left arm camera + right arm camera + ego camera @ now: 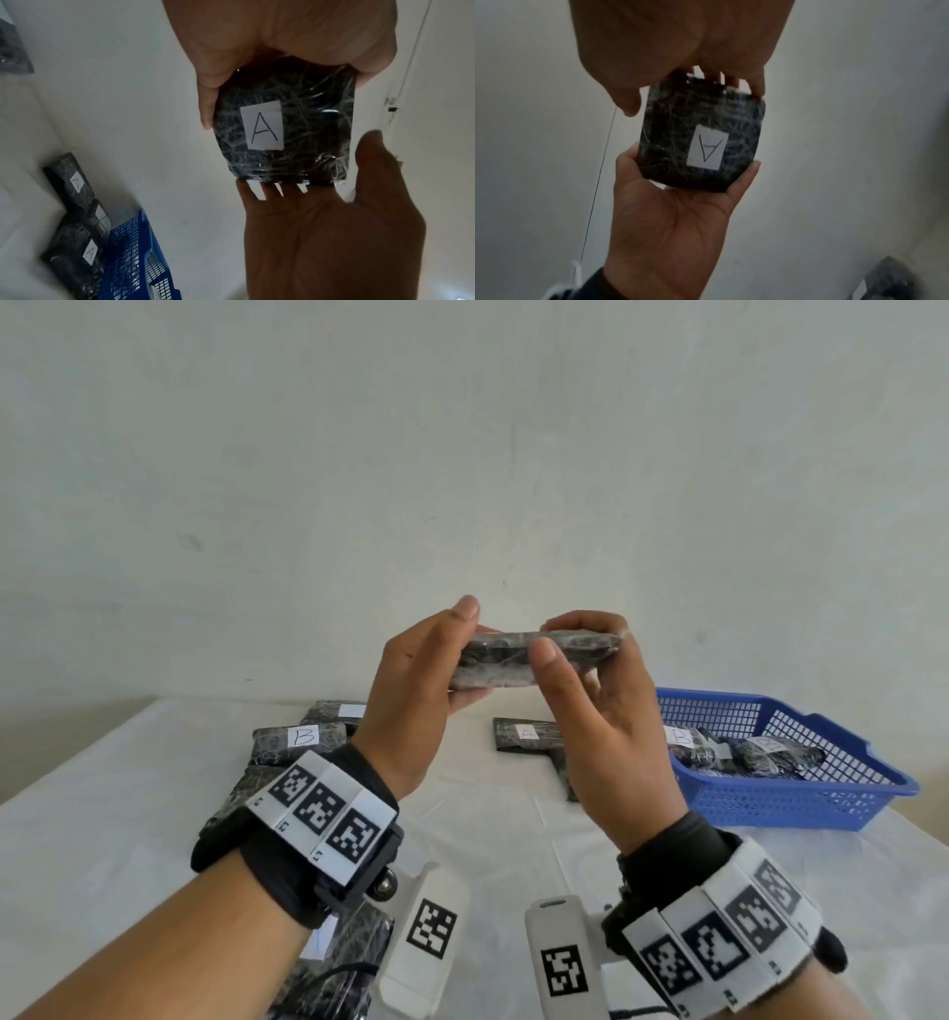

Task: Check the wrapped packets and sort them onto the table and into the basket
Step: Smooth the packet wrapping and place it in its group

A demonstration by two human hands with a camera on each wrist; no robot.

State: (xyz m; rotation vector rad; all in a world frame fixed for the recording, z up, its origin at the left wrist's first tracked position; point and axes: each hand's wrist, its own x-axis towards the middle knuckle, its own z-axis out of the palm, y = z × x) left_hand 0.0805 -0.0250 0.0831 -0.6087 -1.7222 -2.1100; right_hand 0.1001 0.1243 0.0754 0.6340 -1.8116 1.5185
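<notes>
A black packet (534,660) in clear film is held up in front of the wall, edge-on to the head view. Its white label reads A (262,127), and the same label shows upside down in the right wrist view (707,150). My left hand (426,670) grips its left end between thumb and fingers. My right hand (595,701) pinches the right end, thumb on the near side and fingers behind. The blue basket (821,798) stands on the table at the right and holds packets labelled B (683,737).
On the white table (102,814) a packet labelled A (524,734) lies below my hands, beside the basket. At the left lies a pile of packets, one labelled B (303,737). More black packets lie near my left forearm (349,947).
</notes>
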